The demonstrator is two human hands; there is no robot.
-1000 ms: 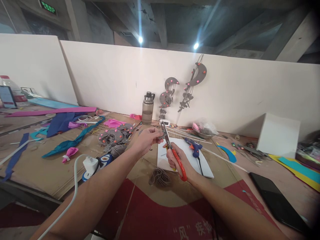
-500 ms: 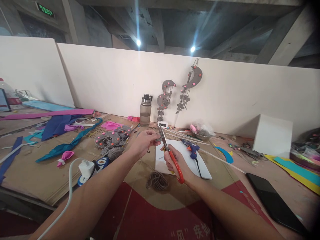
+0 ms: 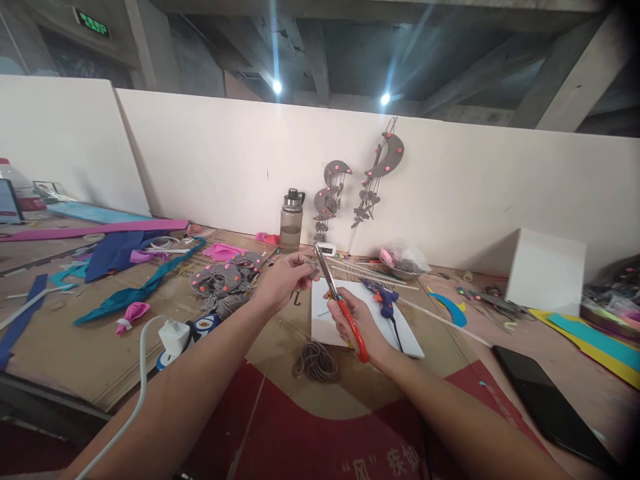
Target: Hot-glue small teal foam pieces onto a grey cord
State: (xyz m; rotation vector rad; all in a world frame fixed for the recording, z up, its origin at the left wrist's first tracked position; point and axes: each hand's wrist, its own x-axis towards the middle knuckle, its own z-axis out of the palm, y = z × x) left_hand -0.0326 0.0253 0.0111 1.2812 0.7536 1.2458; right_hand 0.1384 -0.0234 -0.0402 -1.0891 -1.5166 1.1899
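Right hand (image 3: 356, 321) is closed around the red handles of the scissors (image 3: 334, 293). The scissors' long axis runs from the handles, low and toward the person, up and away to the left, with the tips ending just beside the left hand's fingertips. The blades look nearly closed; whether they bite on anything cannot be told.

Left hand (image 3: 285, 279) is pinched shut on a small grey piece (image 3: 311, 270), held above the table at the same height as the blade tips. The piece lies to the upper left of the right hand's grip, in line with the blades. It is touching or just short of the tips; the picture is too small to settle which. The left hand is the nearer to the piece; the right hand reaches it only through the blades.

Both hands are raised clear of the white sheet (image 3: 410, 340), which lies flat below and behind them. A glue gun (image 3: 384, 298) rests on that sheet, just right of the right hand. A coil of cord (image 3: 314, 361) lies on the table near the wrists. A heap of grey cut-outs (image 3: 223, 280) with pink dots sits left of the left hand, apart from it. A bottle (image 3: 291, 221) stands at the wall beyond, and a phone (image 3: 549, 407) lies well to the right
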